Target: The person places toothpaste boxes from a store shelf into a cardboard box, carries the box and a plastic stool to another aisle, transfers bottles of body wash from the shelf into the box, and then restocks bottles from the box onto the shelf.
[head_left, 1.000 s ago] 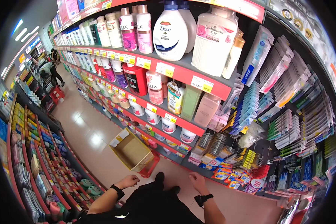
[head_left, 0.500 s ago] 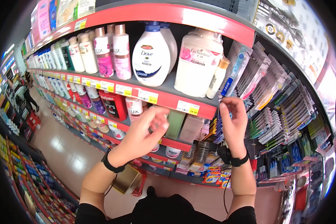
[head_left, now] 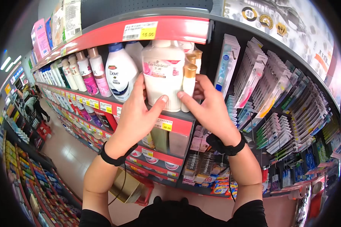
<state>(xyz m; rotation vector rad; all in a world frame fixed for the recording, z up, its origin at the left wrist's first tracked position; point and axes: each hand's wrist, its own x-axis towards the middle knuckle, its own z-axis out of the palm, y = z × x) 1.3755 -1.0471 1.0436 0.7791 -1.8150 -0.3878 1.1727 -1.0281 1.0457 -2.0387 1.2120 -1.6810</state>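
Observation:
A large white Enchanteur bottle (head_left: pixel 163 85) with a pink floral label stands at the front of the upper shelf. My left hand (head_left: pixel 137 117) wraps its left side, fingers behind and thumb across the lower front. Against its right side is a small white bottle with a gold cap (head_left: pixel 190 72); my right hand (head_left: pixel 210 108) closes around this one, thumb on its front. More gold-capped bottles show just behind. To the left stands a white Dove bottle (head_left: pixel 119 72) with a blue cap, near the fingers of my left hand.
Pink-and-white Lux bottles (head_left: pixel 86 73) line the shelf farther left. The red shelf edge (head_left: pixel 178 125) carries price tags. Packaged toothbrushes (head_left: pixel 250 75) hang at right. On the floor below is a cardboard box (head_left: pixel 129 185) beside a red basket (head_left: pixel 144 193). A person (head_left: pixel 38 108) is down the aisle.
Both hands have come up to the shelf and closed around the Enchanteur bottle and the small gold-capped bottle. The view has shifted, so the shelf goods appear farther left.

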